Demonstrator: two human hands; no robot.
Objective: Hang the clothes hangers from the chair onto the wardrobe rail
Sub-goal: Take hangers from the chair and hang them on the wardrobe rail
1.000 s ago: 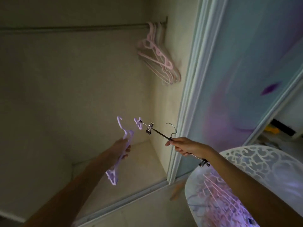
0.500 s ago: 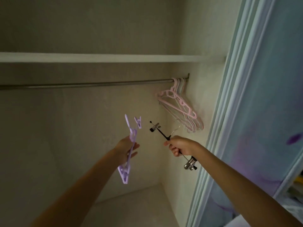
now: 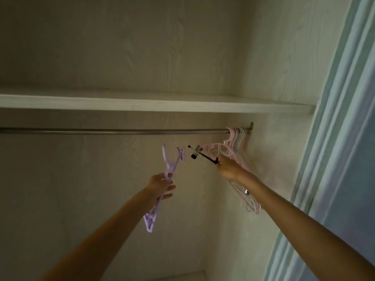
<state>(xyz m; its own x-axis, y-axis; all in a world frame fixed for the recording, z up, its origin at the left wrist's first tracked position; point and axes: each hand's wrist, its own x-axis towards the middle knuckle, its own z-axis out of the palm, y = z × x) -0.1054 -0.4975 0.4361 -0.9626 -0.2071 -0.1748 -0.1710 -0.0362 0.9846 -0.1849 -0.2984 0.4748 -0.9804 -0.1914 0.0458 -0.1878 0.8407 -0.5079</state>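
A metal wardrobe rail point(image 3: 121, 131) runs across under a white shelf. Several pink hangers point(image 3: 236, 148) hang bunched at the rail's right end. My left hand point(image 3: 162, 185) grips a lilac plastic hanger point(image 3: 168, 171) by its middle, hook end up, well below the rail. My right hand point(image 3: 228, 168) holds a black clip hanger point(image 3: 205, 156) with metal clips, raised just under the rail and in front of the pink hangers. Its far clip point(image 3: 247, 192) shows behind my right wrist. The chair is out of view.
The white shelf point(image 3: 154, 103) sits just above the rail. The wardrobe's right side wall point(image 3: 274, 159) stands close behind the pink hangers. A pale blue sliding door frame point(image 3: 334, 138) runs down the right edge.
Both hands have risen toward the rail with their hangers. The view has tilted up, so the chair and wardrobe floor have dropped out of sight. My right hand now overlaps the pink hangers.
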